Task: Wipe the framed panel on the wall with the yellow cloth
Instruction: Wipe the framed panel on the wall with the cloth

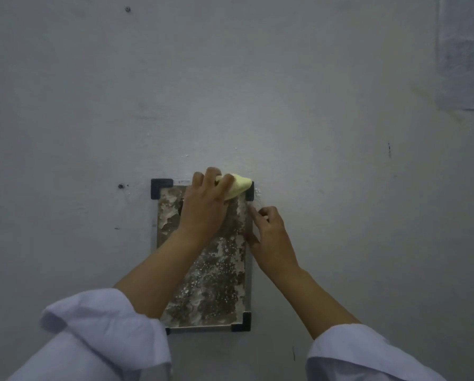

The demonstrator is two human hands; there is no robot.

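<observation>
framed panel (216, 270) mounted flat on a grey wall (230, 92), tall and narrow, black corner pieces (160, 187) showing at top left, top right and bottom right. panel surface mottled brown and grey, flecked with white patches and specks.

left hand (204, 207) at the upper part of the panel, fingers curled over a bunched yellow cloth (238, 186) and pressing it against the panel near the top right corner. the cloth sticks out to the right of the fingers in a point, its tip touching the top right corner piece.

right hand (270, 235) just beside the panel's right edge, below the cloth. its fingers are bent, with the fingertips (253, 211) reaching toward the frame edge; it seems to rest against the edge, but the blur does not let me tell whether it grips the frame or only touches it. it holds nothing else.

both forearms bare, pale sleeves (106, 334) rolled back, the left sleeve covering the panel's bottom left corner.

white crumbs (258, 191) on the wall just right of the top right corner piece. small screw (120, 186) in the wall to the left of the panel, another screw (127, 8) high up. pale sheet of paper (464, 56) on the wall at top right, well apart from the panel.
</observation>
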